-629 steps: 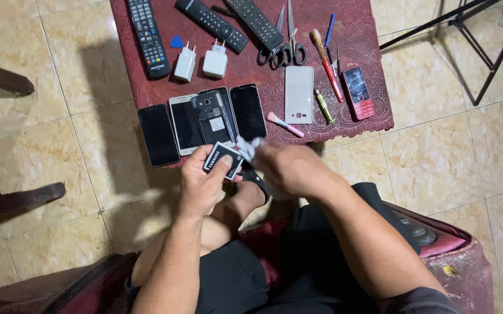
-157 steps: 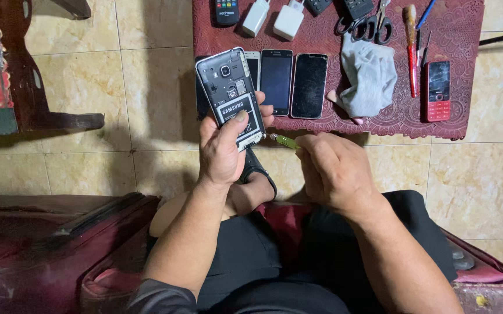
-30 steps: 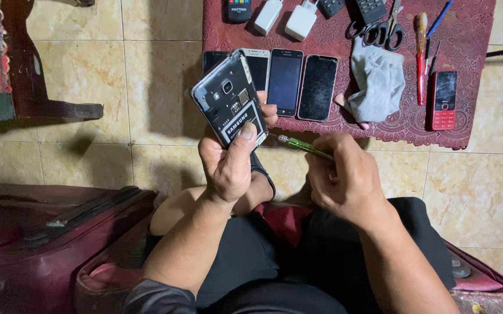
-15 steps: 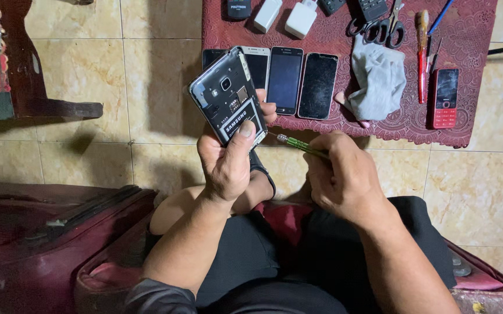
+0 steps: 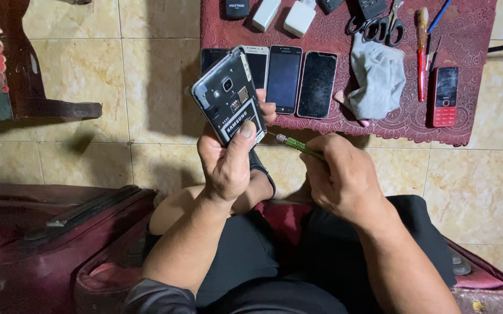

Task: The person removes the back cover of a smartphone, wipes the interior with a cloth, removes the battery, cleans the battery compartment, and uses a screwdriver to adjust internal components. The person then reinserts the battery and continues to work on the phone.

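At the far left stands a dark wooden chair leg [image 5: 36, 104] on the pale tiled floor [image 5: 146, 75], and below it the maroon padded seat [image 5: 59, 244] you sit on runs along the bottom; your left hand [image 5: 228, 166] is clasped around an opened smartphone [image 5: 229, 97] with its back cover off, thumb laid on the exposed black battery [image 5: 241, 119], the phone raised and tilted above the near edge of the table; just right of it, your right hand [image 5: 341, 177] is closed on a small green-handled screwdriver [image 5: 298, 145], whose metal tip reaches the phone's lower right corner, though whether it actually touches is hard to tell from this angle; behind the held phone, on the dark red patterned tablecloth [image 5: 466, 35], three more smartphones [image 5: 286, 78] lie face up side by side, touching or nearly so; above them sit two white chargers [image 5: 286, 14]; further right a crumpled grey cloth [image 5: 379, 81] lies just beside the phones; black-handled scissors [image 5: 379, 23] rest above the cloth; then a red-handled screwdriver [image 5: 422, 52] lies lengthwise, and at the right a small red keypad phone [image 5: 445, 96] sits near the table's edge.
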